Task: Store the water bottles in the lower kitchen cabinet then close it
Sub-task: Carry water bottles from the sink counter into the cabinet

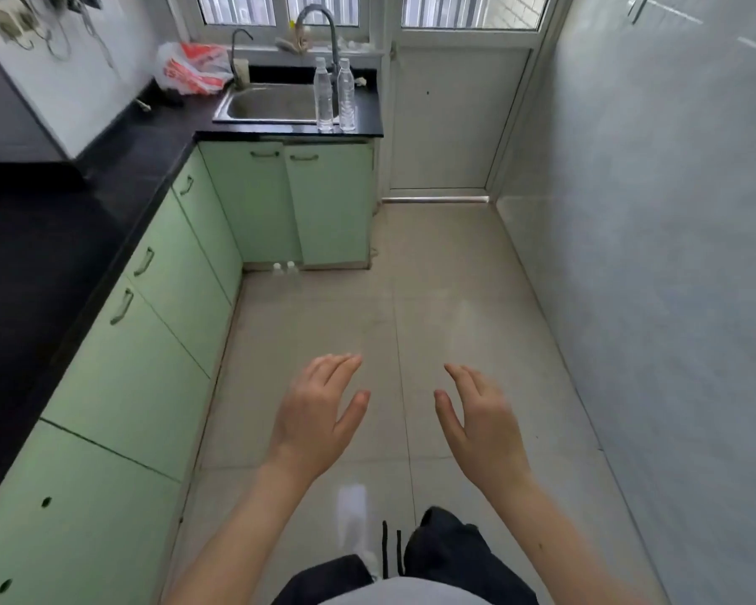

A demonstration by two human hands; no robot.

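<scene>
Well off to the left of my left fingers runs the row of green side cabinets (158, 334), every door flush. Far ahead of those same fingers, at the foot of the sink cabinet (330, 203), two small white caps (283, 267) show just above the floor. I take them for two clear bottles standing there, though their bodies are too faint to be sure.

My left hand (313, 412) hangs over the floor tiles (433, 277), fingers loose and spread, thumb apart, holding nothing.

Straight on, well beyond the gap between my two sets of fingers, both doors of the sink cabinet sit shut. Above them, on the black worktop (363, 124) at the right edge of the sink (271, 102), two water bottles (335, 96) stand upright, just beside each other, caps on. They are far out of reach.

My right hand (481, 425) mirrors the left: fingers relaxed and slightly bent, empty, touching nothing.

As I judge it, none of the task is done. No bottle is inside, no door is open, and I am only on the way over. Left to do: open the lower doors, carry each bottle in, then shut them
</scene>
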